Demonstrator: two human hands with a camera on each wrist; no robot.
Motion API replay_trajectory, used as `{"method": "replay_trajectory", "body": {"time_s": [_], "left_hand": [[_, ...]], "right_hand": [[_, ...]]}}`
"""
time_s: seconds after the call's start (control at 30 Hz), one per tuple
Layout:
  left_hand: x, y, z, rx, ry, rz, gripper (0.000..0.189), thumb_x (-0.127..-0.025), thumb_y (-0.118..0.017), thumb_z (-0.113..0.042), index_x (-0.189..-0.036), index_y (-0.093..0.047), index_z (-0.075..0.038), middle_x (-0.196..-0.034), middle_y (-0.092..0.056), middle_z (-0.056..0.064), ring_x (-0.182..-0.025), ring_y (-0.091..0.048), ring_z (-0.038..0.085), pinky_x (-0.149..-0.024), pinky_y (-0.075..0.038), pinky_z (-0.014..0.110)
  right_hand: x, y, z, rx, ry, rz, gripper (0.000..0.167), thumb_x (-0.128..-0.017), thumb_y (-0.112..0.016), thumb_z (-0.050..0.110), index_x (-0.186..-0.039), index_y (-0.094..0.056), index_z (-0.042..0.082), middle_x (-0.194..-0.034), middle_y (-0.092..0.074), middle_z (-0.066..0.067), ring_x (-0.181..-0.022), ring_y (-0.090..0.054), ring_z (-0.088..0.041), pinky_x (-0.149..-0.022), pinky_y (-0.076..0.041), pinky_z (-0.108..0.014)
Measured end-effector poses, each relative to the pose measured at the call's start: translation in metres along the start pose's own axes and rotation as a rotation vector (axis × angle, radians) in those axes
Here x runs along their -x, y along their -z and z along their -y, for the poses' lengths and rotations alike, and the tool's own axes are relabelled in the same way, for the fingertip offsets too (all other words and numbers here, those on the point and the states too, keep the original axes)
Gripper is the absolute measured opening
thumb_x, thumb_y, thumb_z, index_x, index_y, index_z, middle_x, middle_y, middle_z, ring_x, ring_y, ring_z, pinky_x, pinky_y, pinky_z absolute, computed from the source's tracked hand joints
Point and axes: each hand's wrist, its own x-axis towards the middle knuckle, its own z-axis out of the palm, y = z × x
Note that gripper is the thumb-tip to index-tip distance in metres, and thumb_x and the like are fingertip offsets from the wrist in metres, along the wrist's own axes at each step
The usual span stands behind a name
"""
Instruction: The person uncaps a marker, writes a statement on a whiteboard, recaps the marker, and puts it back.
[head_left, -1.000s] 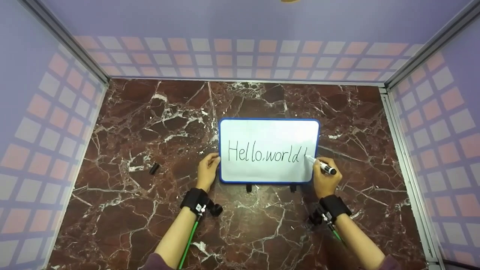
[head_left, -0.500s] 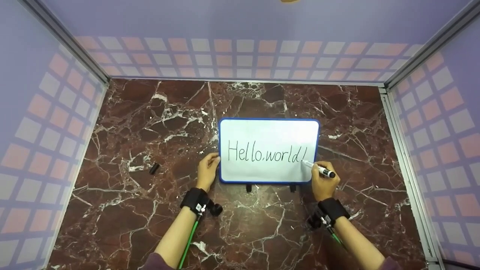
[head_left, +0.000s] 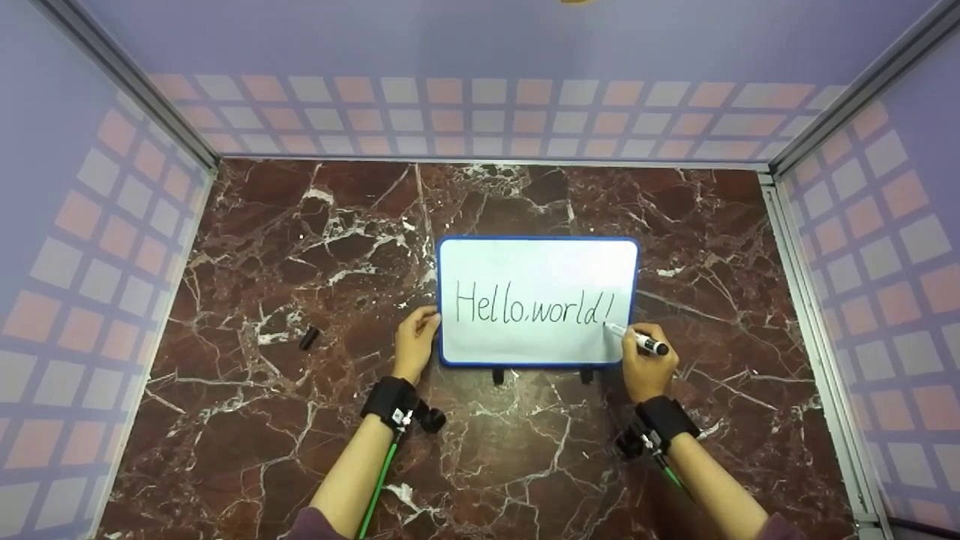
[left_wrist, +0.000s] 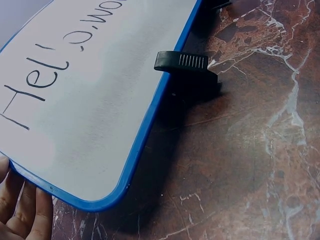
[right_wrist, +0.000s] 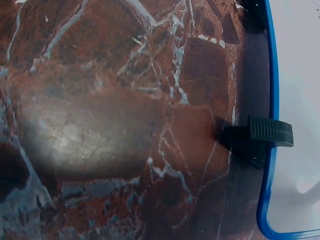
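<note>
A blue-framed whiteboard (head_left: 525,262) with the handwritten black words "Hello.world!" is propped at a slant on dark clip feet. My left hand (head_left: 415,341) pinches its left edge. In the left wrist view the thumb lies over the rim and the fingers (left_wrist: 22,212) curl behind it. A marker (head_left: 645,341), white with a black end, is gripped in my right hand (head_left: 649,369) near the board's right side. Its tip meets the surface at the bottom of the exclamation mark. From the right wrist view, both that hand and the marker are out of sight.
On the marbled red-brown table (head_left: 510,465) a small black marker cap (head_left: 308,337) lies left of my left hand. Black clips (left_wrist: 180,61) hold the board's lower edge. Purple walls with pink and white squares (head_left: 487,112) close in the back and sides.
My right hand has moved slightly down and left with the marker. The exclamation stroke, partly covered by the marker before, now shows in full. My left hand keeps its place.
</note>
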Motion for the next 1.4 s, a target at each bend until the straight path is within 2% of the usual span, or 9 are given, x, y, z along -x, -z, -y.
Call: {"method": "replay_trajectory", "body": {"time_s": [0.13, 0.33, 0.47, 0.7, 0.83, 1.0, 1.13, 1.23, 1.4], "left_hand": [[-0.004, 0.0, 0.012, -0.022, -0.013, -0.001, 0.029, -0.094, -0.051, -0.013, -0.114, -0.059, 0.006, -0.109, -0.063, 0.026, -0.102, -0.061, 0.034, -0.087, -0.052, 0.038], [-0.009, 0.012, 0.012, -0.228, -0.139, -0.083, 0.026, -0.092, -0.055, -0.019, -0.111, -0.064, -0.003, -0.098, -0.069, 0.018, -0.088, -0.064, 0.028, -0.078, -0.051, 0.035], [-0.017, 0.037, 0.012, -0.316, -0.204, -0.211, 0.024, -0.091, -0.057, -0.018, -0.109, -0.064, -0.004, -0.098, -0.069, 0.016, -0.085, -0.063, 0.029, -0.077, -0.051, 0.039], [-0.029, 0.092, 0.019, -0.345, -0.189, -0.368, 0.021, -0.09, -0.057, -0.009, -0.107, -0.064, 0.0, -0.101, -0.067, 0.02, -0.09, -0.061, 0.033, -0.083, -0.049, 0.043], [-0.031, 0.118, 0.027, -0.397, -0.151, -0.452, 0.021, -0.089, -0.056, -0.007, -0.106, -0.064, 0.001, -0.101, -0.066, 0.023, -0.093, -0.059, 0.036, -0.087, -0.045, 0.044], [-0.028, 0.138, 0.041, -0.465, -0.017, -0.478, 0.026, -0.089, -0.057, -0.009, -0.112, -0.06, 0.002, -0.115, -0.058, 0.026, -0.109, -0.047, 0.04, -0.099, -0.034, 0.049], [-0.024, 0.145, 0.05, -0.55, 0.1, -0.453, 0.034, -0.089, -0.057, -0.013, -0.12, -0.054, 0.002, -0.123, -0.05, 0.027, -0.12, -0.038, 0.042, -0.105, -0.03, 0.051], [-0.022, 0.146, 0.056, -0.6, 0.153, -0.427, 0.038, -0.089, -0.057, -0.014, -0.122, -0.052, 0.002, -0.125, -0.048, 0.028, -0.122, -0.036, 0.043, -0.106, -0.029, 0.052], [-0.021, 0.145, 0.062, -0.661, 0.15, -0.409, 0.033, -0.09, -0.056, -0.011, -0.118, -0.053, 0.004, -0.123, -0.05, 0.029, -0.119, -0.039, 0.045, -0.104, -0.032, 0.053]], "right_hand": [[-0.003, 0.002, 0.002, -0.09, -0.02, -0.013, 0.008, -0.078, -0.058, -0.005, -0.076, -0.059, -0.013, -0.067, -0.056, 0.023, -0.058, -0.05, 0.012, -0.054, -0.042, -0.005], [-0.013, 0.006, 0.013, -0.208, -0.061, -0.046, 0.01, -0.08, -0.057, -0.006, -0.079, -0.058, -0.016, -0.066, -0.057, 0.018, -0.057, -0.051, 0.007, -0.053, -0.044, -0.008], [-0.02, 0.01, 0.022, -0.297, -0.085, -0.073, 0.009, -0.08, -0.055, -0.009, -0.081, -0.057, -0.018, -0.069, -0.059, 0.014, -0.06, -0.05, 0.004, -0.056, -0.043, -0.01], [-0.028, 0.017, 0.024, -0.364, -0.071, -0.111, 0.009, -0.08, -0.054, -0.011, -0.083, -0.055, -0.02, -0.07, -0.059, 0.012, -0.063, -0.049, 0.001, -0.061, -0.042, -0.013], [-0.029, 0.019, 0.021, -0.387, -0.054, -0.118, 0.009, -0.08, -0.053, -0.014, -0.083, -0.054, -0.022, -0.069, -0.059, 0.011, -0.062, -0.048, 0.001, -0.06, -0.042, -0.014], [-0.031, 0.022, 0.018, -0.376, -0.062, -0.134, 0.008, -0.079, -0.053, -0.014, -0.082, -0.055, -0.021, -0.069, -0.059, 0.009, -0.061, -0.047, 0.001, -0.058, -0.04, -0.013], [-0.033, 0.025, 0.017, -0.368, -0.084, -0.157, 0.012, -0.079, -0.053, -0.013, -0.084, -0.053, -0.024, -0.07, -0.06, 0.007, -0.06, -0.046, 0.002, -0.057, -0.039, -0.013], [-0.033, 0.027, 0.017, -0.365, -0.1, -0.166, 0.014, -0.08, -0.053, -0.013, -0.085, -0.051, -0.027, -0.071, -0.061, 0.01, -0.06, -0.047, 0.002, -0.057, -0.04, -0.013], [-0.034, 0.028, 0.016, -0.35, -0.117, -0.159, 0.015, -0.08, -0.053, -0.014, -0.086, -0.051, -0.027, -0.074, -0.062, 0.011, -0.064, -0.051, 0.0, -0.061, -0.042, -0.013]]}}
